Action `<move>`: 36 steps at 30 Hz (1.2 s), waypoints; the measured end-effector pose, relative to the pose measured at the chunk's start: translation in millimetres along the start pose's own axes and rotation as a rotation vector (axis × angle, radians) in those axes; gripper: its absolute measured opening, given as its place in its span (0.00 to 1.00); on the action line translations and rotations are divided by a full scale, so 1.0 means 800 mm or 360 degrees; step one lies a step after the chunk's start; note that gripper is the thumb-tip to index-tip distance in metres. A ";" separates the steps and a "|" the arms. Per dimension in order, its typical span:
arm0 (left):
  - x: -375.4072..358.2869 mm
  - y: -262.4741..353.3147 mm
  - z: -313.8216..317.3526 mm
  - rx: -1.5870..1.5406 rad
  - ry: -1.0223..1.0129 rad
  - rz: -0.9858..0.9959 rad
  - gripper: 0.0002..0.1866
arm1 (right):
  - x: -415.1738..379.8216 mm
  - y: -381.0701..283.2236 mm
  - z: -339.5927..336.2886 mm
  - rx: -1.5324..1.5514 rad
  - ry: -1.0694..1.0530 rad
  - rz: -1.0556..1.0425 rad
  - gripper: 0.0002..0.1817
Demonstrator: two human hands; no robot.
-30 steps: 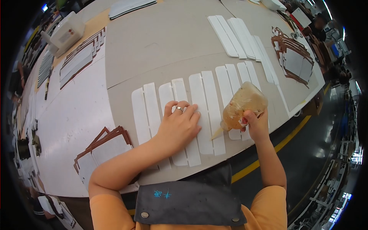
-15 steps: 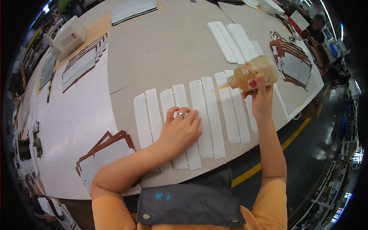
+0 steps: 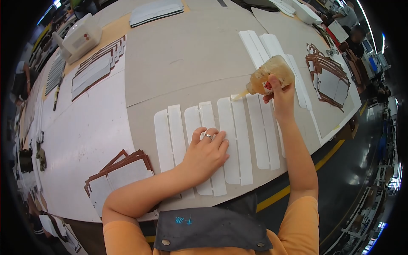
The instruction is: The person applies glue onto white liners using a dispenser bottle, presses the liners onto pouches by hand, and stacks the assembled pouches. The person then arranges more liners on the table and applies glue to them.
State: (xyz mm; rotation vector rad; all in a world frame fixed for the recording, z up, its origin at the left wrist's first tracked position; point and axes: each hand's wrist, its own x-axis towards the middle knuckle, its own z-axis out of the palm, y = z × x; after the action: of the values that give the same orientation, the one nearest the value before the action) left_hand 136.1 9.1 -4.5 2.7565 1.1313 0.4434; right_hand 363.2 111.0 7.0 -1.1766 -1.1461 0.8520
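Observation:
My right hand (image 3: 281,95) is wrapped round a cloudy, amber-stained squeeze bottle (image 3: 276,70), tipped so its thin nozzle points down and left. The nozzle tip is right at the top end of a white strip panel (image 3: 239,140) in the middle of a row of slotted panels. My left hand (image 3: 208,151) rests palm down with bent, parted fingers over another white panel (image 3: 205,111), its fingertips near the middle panel's left edge. A further white panel (image 3: 161,136) lies to the left, and one more (image 3: 260,136) to the right.
Brown-edged grey pieces (image 3: 121,172) are stacked at front left, with similar stacks (image 3: 333,85) at right and back left (image 3: 95,72). A white plastic container (image 3: 83,38) stands at back left. More white strips (image 3: 253,46) lie beyond the bottle. The table's front edge runs close to my apron.
My right hand has brought the bottle left, its nozzle now at the middle panel's top end. My left hand stays on its panel. The whole view has shifted slightly.

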 end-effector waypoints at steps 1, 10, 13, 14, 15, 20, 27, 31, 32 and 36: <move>0.000 0.000 0.001 -0.0001 -0.0003 -0.0004 0.17 | -0.005 -0.002 -0.001 -0.0007 0.0019 0.0013 0.24; 0.000 0.001 0.002 0.0046 0.0002 0.0018 0.18 | -0.073 -0.016 -0.031 -0.0077 -0.0060 0.0237 0.26; -0.001 0.001 0.003 0.0056 -0.0003 0.0021 0.18 | -0.101 -0.024 -0.041 -0.0027 -0.0086 0.0329 0.29; 0.000 0.001 0.003 0.0057 -0.0004 0.0022 0.17 | -0.111 -0.027 -0.049 0.0003 -0.0170 0.0416 0.31; 0.000 0.001 0.003 0.0055 -0.0006 0.0024 0.17 | -0.120 -0.029 -0.062 0.0032 -0.0252 0.0505 0.33; -0.001 0.001 0.004 0.0018 0.0033 0.0025 0.17 | -0.166 -0.029 -0.077 0.0260 -0.0513 0.0040 0.47; -0.001 0.002 0.002 0.0051 0.0044 0.0046 0.16 | -0.188 -0.053 -0.093 -0.0334 -0.0825 -0.0569 0.61; -0.002 0.000 0.004 0.0048 0.0055 0.0053 0.16 | -0.188 -0.062 -0.109 -0.0534 -0.0805 -0.0653 0.62; -0.003 -0.002 0.005 0.0044 0.0057 0.0058 0.16 | -0.188 -0.062 -0.112 -0.0494 -0.0735 -0.0613 0.61; -0.002 -0.003 0.009 0.0078 0.0065 0.0068 0.16 | -0.177 -0.048 -0.116 -0.0207 -0.0276 -0.0447 0.53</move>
State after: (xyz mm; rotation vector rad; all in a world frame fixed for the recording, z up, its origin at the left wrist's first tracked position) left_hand 135.6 9.7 -12.3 2.8308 1.1089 0.4859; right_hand 416.7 -53.9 13.8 -1.0292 -1.4885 0.6807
